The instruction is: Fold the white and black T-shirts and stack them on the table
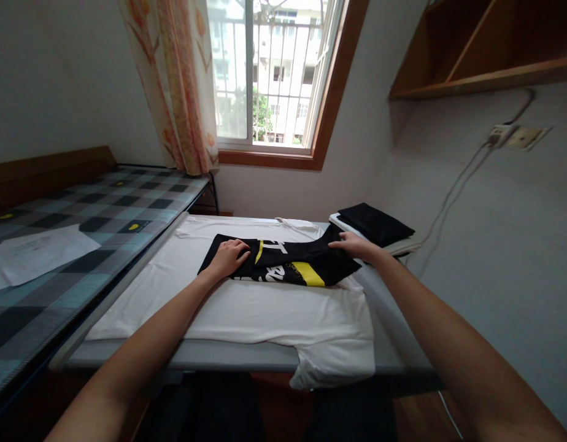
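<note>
A black garment (293,253) with white lettering and yellow patches lies partly folded on a white T-shirt (256,310). The T-shirt is spread over a light grey table (219,354), one sleeve hanging past the front edge. My left hand (231,256) rests on the left end of the black garment, fingers stretched out and lying flat. At the other end my right hand (354,245) pinches the upper right part of the garment between thumb and fingers, lifting it slightly.
Folded black cloth (375,222) sits on a white stack at the table's back right. A bed with a checked cover (140,196) stands along the left, papers (44,255) on it. Cables (453,184) run down the right wall below a shelf (486,80).
</note>
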Motion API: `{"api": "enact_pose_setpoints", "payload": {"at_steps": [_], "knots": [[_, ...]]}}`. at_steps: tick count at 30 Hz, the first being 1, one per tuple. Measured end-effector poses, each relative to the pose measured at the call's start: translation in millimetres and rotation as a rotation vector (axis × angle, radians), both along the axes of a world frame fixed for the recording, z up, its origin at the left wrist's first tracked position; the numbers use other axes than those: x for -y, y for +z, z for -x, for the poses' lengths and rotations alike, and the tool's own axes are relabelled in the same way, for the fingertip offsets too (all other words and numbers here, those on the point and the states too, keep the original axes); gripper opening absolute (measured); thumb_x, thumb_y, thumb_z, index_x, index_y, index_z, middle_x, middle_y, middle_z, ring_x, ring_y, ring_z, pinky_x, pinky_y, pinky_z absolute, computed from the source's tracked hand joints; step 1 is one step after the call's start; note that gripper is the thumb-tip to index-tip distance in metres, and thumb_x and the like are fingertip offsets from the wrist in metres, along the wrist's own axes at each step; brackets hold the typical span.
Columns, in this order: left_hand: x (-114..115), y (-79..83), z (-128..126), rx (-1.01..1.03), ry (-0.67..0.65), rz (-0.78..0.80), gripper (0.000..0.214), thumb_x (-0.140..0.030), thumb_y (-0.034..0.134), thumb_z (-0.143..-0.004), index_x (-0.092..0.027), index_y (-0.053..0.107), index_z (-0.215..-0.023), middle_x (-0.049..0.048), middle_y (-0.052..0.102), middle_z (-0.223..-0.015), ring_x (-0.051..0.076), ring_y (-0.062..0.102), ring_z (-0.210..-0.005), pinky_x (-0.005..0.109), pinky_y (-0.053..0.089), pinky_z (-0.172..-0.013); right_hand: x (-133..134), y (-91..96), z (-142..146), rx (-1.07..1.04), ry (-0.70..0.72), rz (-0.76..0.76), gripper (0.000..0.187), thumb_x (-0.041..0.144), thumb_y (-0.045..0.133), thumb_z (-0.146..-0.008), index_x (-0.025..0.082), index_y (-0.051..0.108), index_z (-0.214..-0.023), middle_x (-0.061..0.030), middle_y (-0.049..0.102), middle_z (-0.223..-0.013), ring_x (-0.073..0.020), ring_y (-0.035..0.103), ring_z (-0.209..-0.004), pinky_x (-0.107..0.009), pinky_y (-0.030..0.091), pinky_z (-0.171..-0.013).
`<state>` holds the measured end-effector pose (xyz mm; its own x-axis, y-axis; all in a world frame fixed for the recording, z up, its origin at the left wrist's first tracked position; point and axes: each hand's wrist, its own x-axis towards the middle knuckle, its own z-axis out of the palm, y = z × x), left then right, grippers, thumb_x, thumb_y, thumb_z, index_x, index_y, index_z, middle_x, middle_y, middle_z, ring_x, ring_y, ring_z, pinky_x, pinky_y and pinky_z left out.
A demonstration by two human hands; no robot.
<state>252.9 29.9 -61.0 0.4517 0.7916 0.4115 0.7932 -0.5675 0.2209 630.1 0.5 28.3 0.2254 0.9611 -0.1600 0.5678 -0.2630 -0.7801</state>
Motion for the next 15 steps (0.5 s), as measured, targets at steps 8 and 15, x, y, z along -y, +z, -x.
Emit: {"api": "enact_pose_setpoints", "payload": {"at_steps": [8, 15], "knots": [[0, 0.5, 1, -0.012, -0.009, 0.001, 0.028, -0.038, 0.046, -0.093, -0.023, 0.067, -0.104, 0.0064, 0.067, -0.109, 0.024, 0.058, -0.103, 0.040, 0.042, -0.091, -28, 1.6, 135, -0.228, 0.257, 0.132, 0.014, 0.018, 0.066, -0.085, 0.010, 0.059, -0.094, -0.0009, 0.062, -0.056, -0.0128, 0.062, -0.049, -0.022, 0.055, -0.048], [1, 0.0, 1, 0.000, -0.022, -0.003, 0.028, -0.036, 0.047, -0.093, -0.022, 0.067, -0.106, 0.0065, 0.066, -0.111, 0.024, 0.058, -0.104, 0.042, 0.041, -0.094, -24, -41.0, 169, 0.049, 0.422, -0.153, 0.017, 0.029, 0.061, -0.088, 0.015, 0.066, -0.096, -0.0059, 0.071, -0.082, -0.0160, 0.067, -0.068, -0.028, 0.056, -0.064]]}}
